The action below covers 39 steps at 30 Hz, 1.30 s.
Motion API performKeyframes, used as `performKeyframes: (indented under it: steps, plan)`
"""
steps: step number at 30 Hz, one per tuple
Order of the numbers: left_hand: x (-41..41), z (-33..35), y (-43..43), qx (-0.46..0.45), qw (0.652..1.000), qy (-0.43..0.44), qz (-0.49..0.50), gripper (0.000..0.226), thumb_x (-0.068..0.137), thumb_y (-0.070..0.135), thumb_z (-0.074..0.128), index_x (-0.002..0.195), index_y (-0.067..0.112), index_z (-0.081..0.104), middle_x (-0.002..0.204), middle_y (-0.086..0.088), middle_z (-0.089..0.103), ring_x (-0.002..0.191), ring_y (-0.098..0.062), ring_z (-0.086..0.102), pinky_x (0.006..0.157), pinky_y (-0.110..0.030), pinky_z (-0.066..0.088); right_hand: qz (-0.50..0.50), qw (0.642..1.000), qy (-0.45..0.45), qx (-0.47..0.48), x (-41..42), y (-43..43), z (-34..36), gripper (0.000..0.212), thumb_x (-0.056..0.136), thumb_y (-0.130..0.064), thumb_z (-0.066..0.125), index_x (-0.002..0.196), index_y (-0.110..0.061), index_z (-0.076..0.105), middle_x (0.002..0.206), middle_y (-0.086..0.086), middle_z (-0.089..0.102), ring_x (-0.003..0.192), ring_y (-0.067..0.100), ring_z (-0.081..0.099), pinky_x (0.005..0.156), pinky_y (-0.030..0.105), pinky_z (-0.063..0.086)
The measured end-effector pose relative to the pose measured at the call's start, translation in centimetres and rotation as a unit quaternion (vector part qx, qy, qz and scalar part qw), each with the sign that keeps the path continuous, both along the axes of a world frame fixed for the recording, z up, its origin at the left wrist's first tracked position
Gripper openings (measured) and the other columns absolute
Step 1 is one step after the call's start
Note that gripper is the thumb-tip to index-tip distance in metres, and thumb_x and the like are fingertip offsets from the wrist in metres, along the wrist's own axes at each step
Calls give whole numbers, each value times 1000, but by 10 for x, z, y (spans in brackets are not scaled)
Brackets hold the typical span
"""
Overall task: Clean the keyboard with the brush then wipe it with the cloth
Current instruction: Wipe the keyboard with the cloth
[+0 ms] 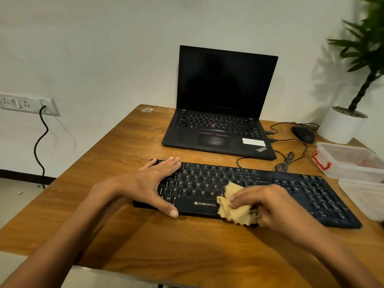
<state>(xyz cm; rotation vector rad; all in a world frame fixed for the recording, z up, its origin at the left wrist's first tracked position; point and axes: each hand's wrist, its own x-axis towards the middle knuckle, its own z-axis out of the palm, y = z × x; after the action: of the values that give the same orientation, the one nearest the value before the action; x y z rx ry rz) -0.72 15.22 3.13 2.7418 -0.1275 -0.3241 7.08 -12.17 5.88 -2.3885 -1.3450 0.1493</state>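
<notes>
A black Zebronics keyboard (291, 190) lies across the wooden table (166, 242) in front of me. My left hand (153, 183) clasps its left end, fingers over the top edge and thumb on the front edge. My right hand (268, 204) presses a crumpled yellow cloth (230, 204) onto the keys just right of the space bar, at the front edge. No brush is in view.
An open black laptop (220, 125) stands behind the keyboard. A wired mouse (303, 134) and its tangled cable (286, 161) lie at the back right. Clear plastic containers (349, 163) and a white plant pot (342, 127) crowd the right edge. A wall socket (27, 103) with a cable is at left.
</notes>
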Motion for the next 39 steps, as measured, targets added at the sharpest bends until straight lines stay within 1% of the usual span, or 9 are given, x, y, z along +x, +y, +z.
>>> performKeyframes:
  steps: [3,7,12,16,22,27,30,33,39]
  plan:
    - [2,4,-13,-1,1000,-1,-12,121,56,82,52,145,28,-10,139,25,-24,99,33,-35,84,1,-28,-11,998,-31,60,0,7,6,50,77,6,59,108,-34,59,110,-21,58,102,-12,45,99,18,41]
    - [11,0,-28,17,999,-16,-31,124,50,89,41,145,28,-11,146,21,-23,119,23,-30,94,-6,-26,69,997,-33,22,-17,27,-9,51,80,7,55,116,-29,60,123,-17,57,115,-5,47,105,22,36]
    - [5,6,-29,8,1000,2,-24,112,65,72,56,144,29,-10,138,26,-21,95,38,-32,81,7,-25,21,999,-8,-29,8,15,7,40,78,2,60,95,-33,71,108,-15,67,102,-1,59,93,30,48]
    - [5,4,-30,3,1000,8,-16,107,72,56,66,145,29,-8,139,26,-21,94,38,-33,90,2,-25,73,994,-74,-12,-7,46,1,45,77,3,60,106,-31,67,112,-13,66,105,6,60,93,33,49]
    - [2,15,-33,-3,1000,28,-9,104,75,49,66,145,28,-8,136,26,-21,96,27,-34,68,11,-22,4,999,29,-15,17,9,8,52,76,14,51,93,-31,71,108,-15,67,106,0,58,97,23,44]
    - [7,16,-33,-16,1000,27,-4,102,74,53,63,145,29,-6,139,26,-20,99,26,-34,78,5,-24,-12,998,11,66,23,8,5,54,77,15,51,100,-30,70,107,-23,60,98,-11,52,89,6,42]
    - [19,16,-37,-18,1000,10,9,108,67,70,54,146,25,-5,142,23,-19,115,18,-27,95,-11,-20,-16,983,-89,160,22,23,-7,53,70,15,61,107,-23,67,114,-13,61,106,-3,52,95,21,45]
    - [29,9,-37,5,1000,-11,-4,128,48,91,38,147,21,-6,152,13,-14,129,11,-19,106,-20,-18,56,976,-194,86,16,32,-29,57,61,11,71,109,-19,66,114,-3,65,108,10,60,91,36,51]
    - [31,4,-31,-7,1000,-7,-7,121,54,82,45,147,25,-7,141,24,-17,124,16,-22,103,-15,-18,43,978,-198,42,50,18,-18,55,50,14,74,93,-19,73,98,-4,72,94,12,67,77,34,57]
